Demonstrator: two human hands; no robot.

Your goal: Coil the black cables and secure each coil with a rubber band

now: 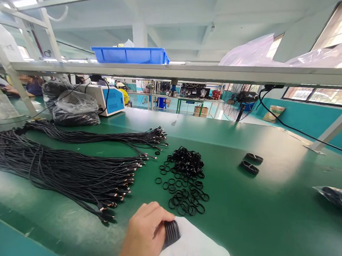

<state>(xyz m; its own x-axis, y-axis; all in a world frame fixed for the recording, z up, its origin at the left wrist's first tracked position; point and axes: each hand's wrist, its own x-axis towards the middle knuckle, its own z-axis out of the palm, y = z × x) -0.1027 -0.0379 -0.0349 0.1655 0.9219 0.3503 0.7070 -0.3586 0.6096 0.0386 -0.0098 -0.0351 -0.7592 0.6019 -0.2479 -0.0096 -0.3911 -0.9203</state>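
At the bottom edge my bare left hand [142, 235] and my white-gloved right hand [193, 252] both close around a coiled black cable [171, 232] held between them. Just beyond my hands lies a pile of small black rubber rings [185, 176], heaped at the far end and scattered singly nearer me. A wide bundle of black cables [62, 171] with metal plug ends stretches across the green table [255, 219] on my left. A second, thinner cable bundle [100, 136] lies behind it.
Two coiled black cables [252, 163] rest at centre right. A plastic bag [334, 196] sits at the right edge, dark bags [72, 109] and a white-blue machine [108, 98] at back left. Overhead a shelf carries a blue bin [129, 55]. A fan [240, 101] stands behind.
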